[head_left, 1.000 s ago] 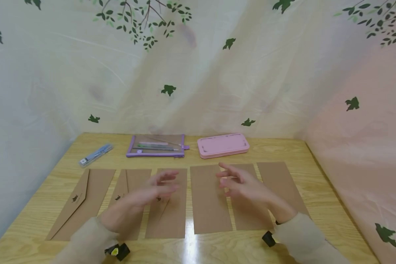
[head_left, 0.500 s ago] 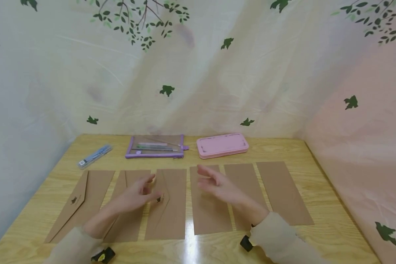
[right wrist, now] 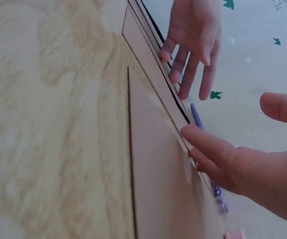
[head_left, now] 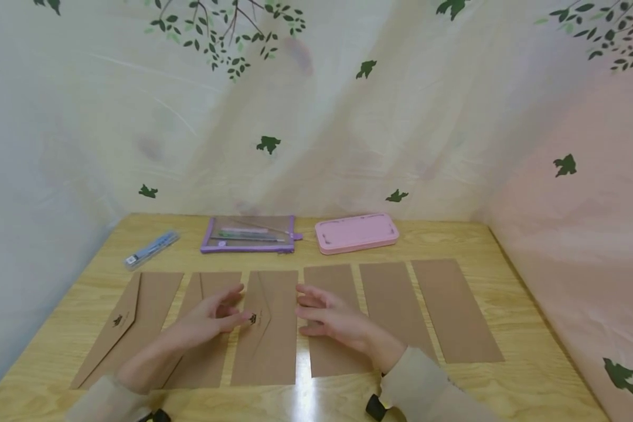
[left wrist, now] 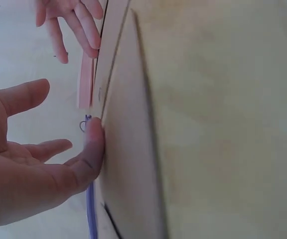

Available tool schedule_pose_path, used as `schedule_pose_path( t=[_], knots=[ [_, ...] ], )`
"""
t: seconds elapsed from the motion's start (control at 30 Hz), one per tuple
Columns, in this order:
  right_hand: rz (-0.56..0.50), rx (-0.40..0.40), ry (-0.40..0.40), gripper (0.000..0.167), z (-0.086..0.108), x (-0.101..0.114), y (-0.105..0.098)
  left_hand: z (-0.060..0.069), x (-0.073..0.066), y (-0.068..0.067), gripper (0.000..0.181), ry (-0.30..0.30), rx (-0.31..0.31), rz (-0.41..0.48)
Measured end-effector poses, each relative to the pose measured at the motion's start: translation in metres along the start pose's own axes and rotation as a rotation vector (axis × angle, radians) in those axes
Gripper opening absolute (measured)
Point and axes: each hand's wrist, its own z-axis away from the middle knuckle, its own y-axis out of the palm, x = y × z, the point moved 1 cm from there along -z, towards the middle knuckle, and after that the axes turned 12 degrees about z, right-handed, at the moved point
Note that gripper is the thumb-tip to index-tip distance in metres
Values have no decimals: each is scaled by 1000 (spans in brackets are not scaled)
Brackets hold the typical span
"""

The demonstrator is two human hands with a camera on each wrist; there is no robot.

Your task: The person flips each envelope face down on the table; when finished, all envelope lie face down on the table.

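Note:
Several brown envelopes lie side by side in a row on the wooden table. The three on the left, among them the far-left envelope [head_left: 147, 328] and the third envelope [head_left: 279, 346], show pointed flaps; the three on the right, such as the far-right envelope [head_left: 456, 310], show plain faces. My left hand [head_left: 203, 322] hovers around the second envelope, fingers relaxed, thumb toward the third envelope's printed mark. Over the fourth envelope [head_left: 337, 360] is my right hand [head_left: 343, 325], its fingertips near that envelope's left edge. Both hands hold nothing; whether any fingertip touches paper I cannot tell.
Behind the row lie a slim clear case with blue contents [head_left: 153, 249], a purple-edged mesh pouch [head_left: 248, 248] with pens inside, and a pink case [head_left: 356, 232]. A pale curtain [head_left: 316, 117] with green leaf prints surrounds the table's back and sides.
My right hand has moved left, from over the fifth envelope to the fourth. My left hand has shifted left and slightly toward me. The envelopes and cases have stayed in place.

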Motion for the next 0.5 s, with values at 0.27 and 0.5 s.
schedule_pose_path(
  t=[0.27, 0.5],
  knots=[
    [-14, -6, 13, 70, 2, 1, 6, 2, 4, -1, 73, 47, 20, -3],
    [-52, -11, 10, 71, -1, -2, 7, 2, 7, -2, 71, 46, 29, 11]
  ],
)
